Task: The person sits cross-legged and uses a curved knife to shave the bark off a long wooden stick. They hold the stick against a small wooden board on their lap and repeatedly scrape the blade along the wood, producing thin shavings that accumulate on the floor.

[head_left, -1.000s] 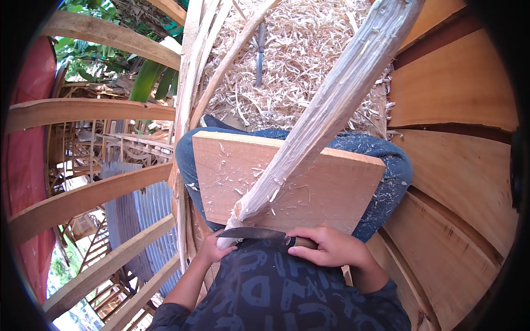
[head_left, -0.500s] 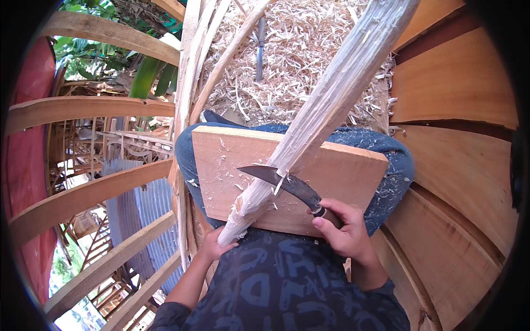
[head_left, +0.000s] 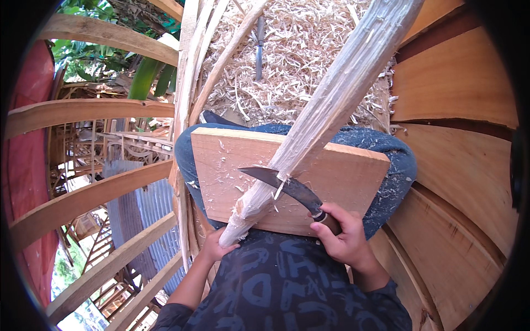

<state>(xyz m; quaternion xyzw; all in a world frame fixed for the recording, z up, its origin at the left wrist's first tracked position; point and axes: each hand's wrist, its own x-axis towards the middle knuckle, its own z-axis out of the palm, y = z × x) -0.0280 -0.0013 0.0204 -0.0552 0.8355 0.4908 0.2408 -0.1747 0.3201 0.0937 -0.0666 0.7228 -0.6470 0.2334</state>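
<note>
Fingers (head_left: pixel 338 211) of the right hand (head_left: pixel 346 236) wrap around the short handle of a knife (head_left: pixel 301 191), thumb pressed along its near side. The left hand (head_left: pixel 214 246) is curled under the near end of a wooden pole (head_left: pixel 326 113), thumb showing; its other fingers are mostly hidden, so how tightly they grip cannot be told. The pole slants from near left to far right across a board (head_left: pixel 348 185) on the person's lap (head_left: pixel 400 168). It is pale, rough and stringy along the grain, with chopped facets and frayed fibres toward the near end. The knife's dark, curved blade crosses it, tip pointing left, a small curl of wood at the edge. Farther off, shavings (head_left: pixel 298 60) surround another tool (head_left: pixel 259 55).
</note>
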